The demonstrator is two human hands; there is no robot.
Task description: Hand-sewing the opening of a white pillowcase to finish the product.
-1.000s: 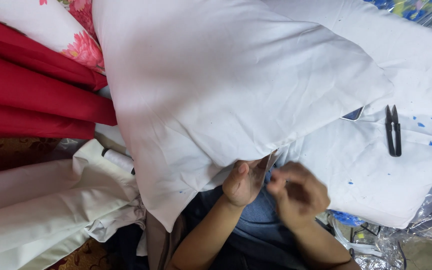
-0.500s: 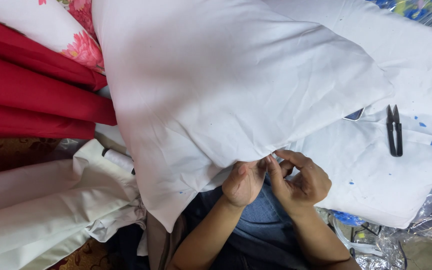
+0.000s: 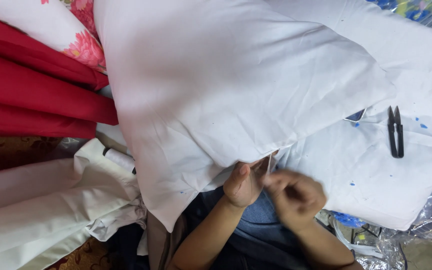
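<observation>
I'm only seeing crinkly clear plastic packaging [image 3: 426, 235] lying just right of my right hand [image 3: 293, 197]; no labels or screens.

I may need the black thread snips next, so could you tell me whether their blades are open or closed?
Nearly closed: the black thread snips lie flat on the white cloth, the two pointed blades side by side with only a narrow gap at the tips.

Work surface almost wholly covered; only a strip of brown patterned floor covering [image 3: 11, 150] visible at left. Directly on it: folded red fabric [image 3: 31, 95] at upper left, floral-print white cloth [image 3: 51, 30] above that, cream fabric [image 3: 41, 200] bunched at lower left. White sheet [image 3: 376, 185] spread at right, carrying black thread snips [image 3: 395, 132]. Large white pillow [image 3: 236, 85] resting over the middle, overlapping red fabric and white sheet. Crumpled clear plastic [image 3: 426, 235] at lower right.
</observation>
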